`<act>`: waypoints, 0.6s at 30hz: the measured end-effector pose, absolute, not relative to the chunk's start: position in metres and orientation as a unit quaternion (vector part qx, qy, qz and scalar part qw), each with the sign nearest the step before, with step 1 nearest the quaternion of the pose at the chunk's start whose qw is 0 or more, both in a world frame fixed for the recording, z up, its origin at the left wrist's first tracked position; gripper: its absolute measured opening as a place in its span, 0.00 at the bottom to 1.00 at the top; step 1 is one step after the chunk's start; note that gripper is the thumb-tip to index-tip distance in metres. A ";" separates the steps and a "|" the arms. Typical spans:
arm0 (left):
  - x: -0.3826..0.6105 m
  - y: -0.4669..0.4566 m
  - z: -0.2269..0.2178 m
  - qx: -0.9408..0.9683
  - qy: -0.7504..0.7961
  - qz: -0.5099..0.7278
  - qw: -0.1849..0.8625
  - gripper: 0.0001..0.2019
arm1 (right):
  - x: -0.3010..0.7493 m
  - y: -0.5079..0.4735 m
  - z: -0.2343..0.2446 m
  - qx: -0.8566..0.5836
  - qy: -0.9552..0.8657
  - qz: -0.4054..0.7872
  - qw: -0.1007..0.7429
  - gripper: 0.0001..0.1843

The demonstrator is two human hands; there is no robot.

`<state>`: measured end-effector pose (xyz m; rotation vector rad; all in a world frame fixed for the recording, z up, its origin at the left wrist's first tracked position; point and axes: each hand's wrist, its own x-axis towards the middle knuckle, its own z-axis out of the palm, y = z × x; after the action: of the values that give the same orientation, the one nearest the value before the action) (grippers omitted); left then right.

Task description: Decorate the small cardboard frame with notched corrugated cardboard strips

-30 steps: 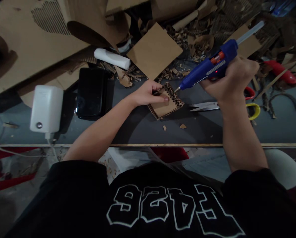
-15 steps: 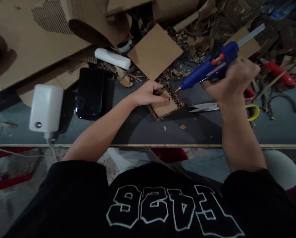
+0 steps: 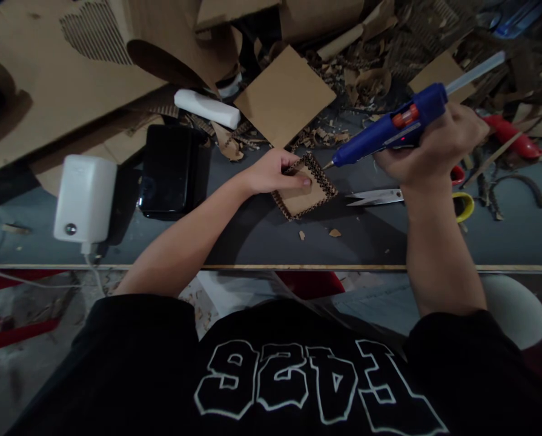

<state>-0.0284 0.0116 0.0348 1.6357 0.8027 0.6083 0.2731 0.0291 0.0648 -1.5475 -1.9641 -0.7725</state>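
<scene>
Currently, small cardboard piece (image 3: 303, 198) mid-view over dark counter (image 3: 252, 242), tilted, corrugated strips along its edges; can't tell if it touches the surface. Clock dirs. taken from this piece, 12 = far side.

L hand (image 3: 277, 172) comes in from 9-10 o'clock. Grip closed on piece: thumb flat on its face, other fingers mostly hidden.

R hand (image 3: 438, 142) at 2 o'clock, grip wrapped round handle of blue glue gun (image 3: 366, 140). Small red light on gun's side; translucent glue stick (image 3: 477, 71) pokes out the back. Nozzle points to 8, tip just beside the corrugated edge nearest it; contact unclear.

Scissors (image 3: 375, 197) at 3, blades toward piece, red + yellow handles partly behind R wrist. Plain cardboard square (image 3: 285, 91) at 12, scraps about it. White roll-shaped item (image 3: 207, 108) at 10. Black glossy item (image 3: 166, 172) at 9, white box w/ cable (image 3: 84, 197) further out, same dir. Two tiny scraps (image 3: 335, 232) at 5-6.
</scene>
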 end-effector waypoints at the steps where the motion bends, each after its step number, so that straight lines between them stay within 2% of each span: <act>1: -0.029 0.012 0.035 0.698 0.344 0.259 0.573 0.15 | 0.274 0.030 0.065 -0.580 -0.718 -0.286 0.259 0.19; 10: -0.029 0.011 0.035 0.693 0.343 0.261 0.578 0.16 | 0.259 0.026 0.072 -0.644 -0.649 -0.255 0.313 0.20; 18: -0.028 0.010 0.037 0.704 0.350 0.263 0.559 0.21 | 0.262 0.025 0.064 -0.642 -0.679 -0.226 0.274 0.22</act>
<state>-0.0283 0.0101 0.0371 1.6597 0.8246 0.6204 0.2623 0.0249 0.0644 -1.7280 -1.8262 -0.6092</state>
